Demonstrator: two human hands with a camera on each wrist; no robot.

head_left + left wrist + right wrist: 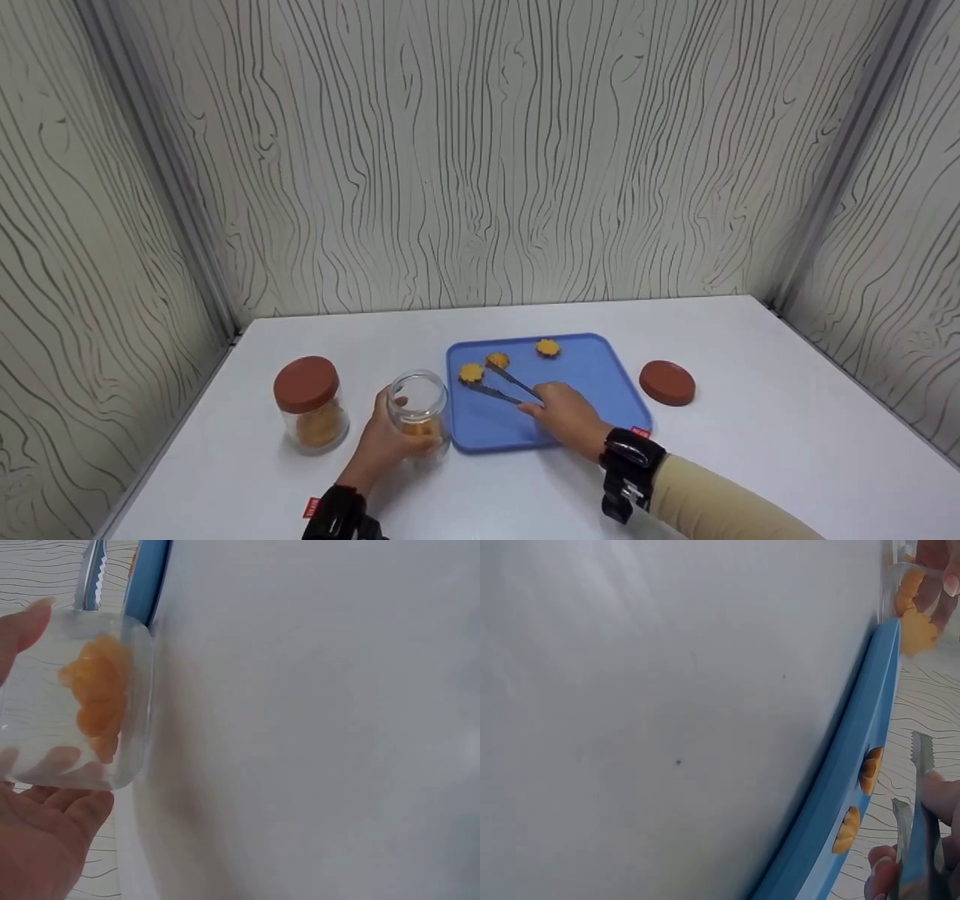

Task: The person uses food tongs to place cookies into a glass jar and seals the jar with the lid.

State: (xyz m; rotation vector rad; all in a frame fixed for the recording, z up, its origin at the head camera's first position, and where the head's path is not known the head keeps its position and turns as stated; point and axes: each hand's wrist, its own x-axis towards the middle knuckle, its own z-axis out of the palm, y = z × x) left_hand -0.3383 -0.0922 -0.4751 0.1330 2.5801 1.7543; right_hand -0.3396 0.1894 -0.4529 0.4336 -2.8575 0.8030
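My left hand (pixel 382 436) grips a clear, lidless jar (pixel 418 401) at the left edge of a blue tray (pixel 596 382). Through its wall, golden cookies (pixel 99 694) show at the bottom in the left wrist view. Over the tray, my right hand (pixel 568 417) holds metal tongs (pixel 504 391) with their arms spread apart. The tong tips are near two flower-shaped cookies, one at the left (pixel 471 373) and one just behind it (pixel 497 361). A third cookie (pixel 547 347) lies near the tray's back edge. In the right wrist view, nothing shows between the tong tips.
To the left stands a second jar (pixel 319 427) with cookies inside and a brown lid (pixel 306 384) on it. A loose brown lid (pixel 667 382) lies right of the tray. Everything sits on a white table (pixel 750 442), with patterned panels (pixel 480 165) behind and at the sides.
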